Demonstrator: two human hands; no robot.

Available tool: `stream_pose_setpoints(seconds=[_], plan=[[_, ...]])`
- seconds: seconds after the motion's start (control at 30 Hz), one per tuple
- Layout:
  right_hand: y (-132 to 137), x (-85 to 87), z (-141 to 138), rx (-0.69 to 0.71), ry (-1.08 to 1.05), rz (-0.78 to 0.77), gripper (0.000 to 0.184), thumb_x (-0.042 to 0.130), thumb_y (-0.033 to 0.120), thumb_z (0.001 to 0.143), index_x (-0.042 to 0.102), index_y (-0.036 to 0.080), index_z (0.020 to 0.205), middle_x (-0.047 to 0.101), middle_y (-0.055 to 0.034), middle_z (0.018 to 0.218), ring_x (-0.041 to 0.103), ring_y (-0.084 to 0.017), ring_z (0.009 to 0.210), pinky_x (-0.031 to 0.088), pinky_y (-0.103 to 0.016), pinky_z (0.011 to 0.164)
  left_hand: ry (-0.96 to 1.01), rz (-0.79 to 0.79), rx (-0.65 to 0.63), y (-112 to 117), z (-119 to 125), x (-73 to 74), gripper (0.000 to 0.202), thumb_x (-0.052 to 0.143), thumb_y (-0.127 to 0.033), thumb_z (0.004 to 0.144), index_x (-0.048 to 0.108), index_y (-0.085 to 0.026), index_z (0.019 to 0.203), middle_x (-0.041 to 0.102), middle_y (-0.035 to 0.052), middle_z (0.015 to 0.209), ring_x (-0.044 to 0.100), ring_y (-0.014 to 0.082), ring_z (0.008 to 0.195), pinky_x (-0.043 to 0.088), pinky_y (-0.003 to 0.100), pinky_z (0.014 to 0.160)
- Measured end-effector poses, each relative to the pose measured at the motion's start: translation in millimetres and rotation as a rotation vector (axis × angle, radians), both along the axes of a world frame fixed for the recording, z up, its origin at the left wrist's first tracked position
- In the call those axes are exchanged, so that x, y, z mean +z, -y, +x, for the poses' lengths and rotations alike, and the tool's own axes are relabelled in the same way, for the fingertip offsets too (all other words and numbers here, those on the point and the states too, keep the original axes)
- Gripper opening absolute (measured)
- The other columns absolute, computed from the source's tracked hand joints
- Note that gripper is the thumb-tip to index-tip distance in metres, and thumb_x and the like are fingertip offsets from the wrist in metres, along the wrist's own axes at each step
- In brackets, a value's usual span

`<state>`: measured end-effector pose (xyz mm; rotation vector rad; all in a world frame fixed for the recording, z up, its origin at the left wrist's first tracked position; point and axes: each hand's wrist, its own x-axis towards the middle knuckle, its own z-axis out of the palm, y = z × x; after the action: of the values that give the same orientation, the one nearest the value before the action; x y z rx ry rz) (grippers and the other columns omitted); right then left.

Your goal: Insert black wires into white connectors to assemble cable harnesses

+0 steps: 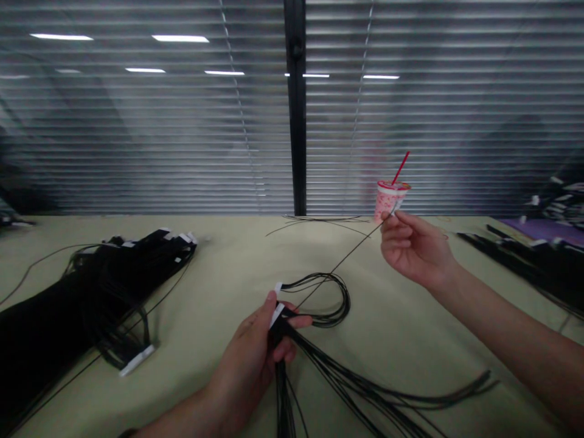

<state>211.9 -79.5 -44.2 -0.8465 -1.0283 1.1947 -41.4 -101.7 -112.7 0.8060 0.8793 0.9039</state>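
Note:
My left hand (253,347) is closed around a bundle of thin black wires (337,368) with white connectors (277,314) at its end. Part of the bundle curls into a loop (344,298) beyond my fingers, and the loose ends fan out to the right and downward. Raised at the right, my right hand (413,246) pinches the far end of a single black wire (351,251). That wire runs taut and slanting down to the bundle at my left hand. Whatever tip lies between my right fingers is small and blurred.
A large pile of black wire harnesses (104,286) with white connectors lies on the left of the pale table (205,389). More black harnesses (538,261) lie at the right. Several loose wires (323,220) and a pink cup (387,201) with a red straw are near the blinds.

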Motion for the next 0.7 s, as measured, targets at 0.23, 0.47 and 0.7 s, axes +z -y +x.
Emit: stream_pose_setpoints(seconds=[0.23, 0.47, 0.7], plan=[[-14.8, 5.0, 26.7, -0.041, -0.269, 0.033, 0.015, 0.046, 0.027, 0.084, 0.059, 0.023, 0.078, 0.051, 0.0044, 0.068, 0.035, 0.0, 0.043, 0.03, -0.011, 0.04, -0.018, -0.026, -0.062, -3.0, 0.6, 4.6, 0.036, 0.043, -0.047, 0.08, 0.054, -0.013, 0.079, 0.062, 0.0042, 0.063, 0.027, 0.0023, 0.037, 0.032, 0.018, 0.041], [-4.2, -7.7, -10.7, -0.17, 0.043, 0.053, 0.01, 0.062, 0.022, 0.07, 0.063, 0.016, 0.078, 0.052, 0.0041, 0.062, 0.036, 0.0, 0.043, 0.031, -0.012, 0.039, -0.05, -0.113, -0.192, -2.1, 1.2, 10.3, 0.039, 0.039, -0.05, 0.081, 0.053, -0.015, 0.072, 0.061, 0.0036, 0.056, 0.028, 0.0032, 0.034, 0.031, 0.019, 0.039], [38.8, -58.9, -95.7, 0.047, 0.829, 0.096, 0.019, 0.049, 0.025, 0.076, 0.056, 0.013, 0.062, 0.048, 0.0029, 0.049, 0.038, -0.004, 0.043, 0.026, -0.016, 0.04, -0.137, -0.094, -0.232, 1.0, 3.5, 17.3, 0.043, 0.034, -0.047, 0.083, 0.055, -0.014, 0.066, 0.057, 0.003, 0.043, 0.026, 0.0041, 0.029, 0.028, 0.018, 0.035]])
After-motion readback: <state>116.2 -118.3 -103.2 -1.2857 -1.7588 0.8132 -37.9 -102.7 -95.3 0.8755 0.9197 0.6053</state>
